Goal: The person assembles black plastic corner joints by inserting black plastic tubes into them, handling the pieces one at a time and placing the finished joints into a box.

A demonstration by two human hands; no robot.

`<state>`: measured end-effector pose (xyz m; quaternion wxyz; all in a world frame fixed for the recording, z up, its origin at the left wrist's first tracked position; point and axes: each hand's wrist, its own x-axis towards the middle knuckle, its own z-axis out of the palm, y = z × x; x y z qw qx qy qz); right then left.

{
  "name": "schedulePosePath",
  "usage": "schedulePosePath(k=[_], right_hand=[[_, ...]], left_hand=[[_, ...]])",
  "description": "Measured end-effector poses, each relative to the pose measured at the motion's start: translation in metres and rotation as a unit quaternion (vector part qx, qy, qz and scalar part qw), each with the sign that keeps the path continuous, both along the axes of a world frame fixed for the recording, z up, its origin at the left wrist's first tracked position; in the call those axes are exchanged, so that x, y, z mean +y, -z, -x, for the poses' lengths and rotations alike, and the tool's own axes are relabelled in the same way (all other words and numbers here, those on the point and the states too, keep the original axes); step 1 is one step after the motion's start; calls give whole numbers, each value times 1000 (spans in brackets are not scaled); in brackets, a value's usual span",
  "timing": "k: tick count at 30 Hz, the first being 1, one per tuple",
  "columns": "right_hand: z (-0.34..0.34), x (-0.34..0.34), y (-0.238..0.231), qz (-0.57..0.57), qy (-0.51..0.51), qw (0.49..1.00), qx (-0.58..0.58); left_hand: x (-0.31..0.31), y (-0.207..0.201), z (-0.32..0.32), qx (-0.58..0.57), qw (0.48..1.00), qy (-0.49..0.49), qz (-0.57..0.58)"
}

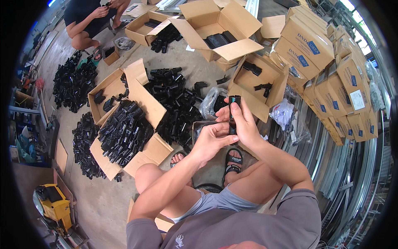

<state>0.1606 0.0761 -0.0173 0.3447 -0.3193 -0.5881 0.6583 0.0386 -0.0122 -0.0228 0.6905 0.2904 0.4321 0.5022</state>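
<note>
Above my knees, both hands are closed around a long black plastic part (232, 117) held upright, with a bit of teal at its top end. My right hand (246, 126) wraps its right side, thumb pressed along the upper portion. My left hand (212, 139) pinches the lower end from the left. Fingers cover much of the part, so its full shape is hidden. Just beyond the hands stands an open cardboard box (278, 92) with a few black parts inside. A clear plastic bag (208, 104) lies to the left of the held part.
Heaped black parts (125, 129) overfill a carton at the left, and loose piles (168, 83) cover the floor around it. A large open box (195, 25) stands farther off. Stacked cartons (304, 45) and metal profiles (327, 178) line the right. Another person (89, 23) squats at the far left.
</note>
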Motion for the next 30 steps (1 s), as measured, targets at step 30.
schedulePosePath(k=[30], right_hand=[[-54,119,215,-215,-188,719,-633]], left_hand=[[5,-12,56,74,973,-217,-39]])
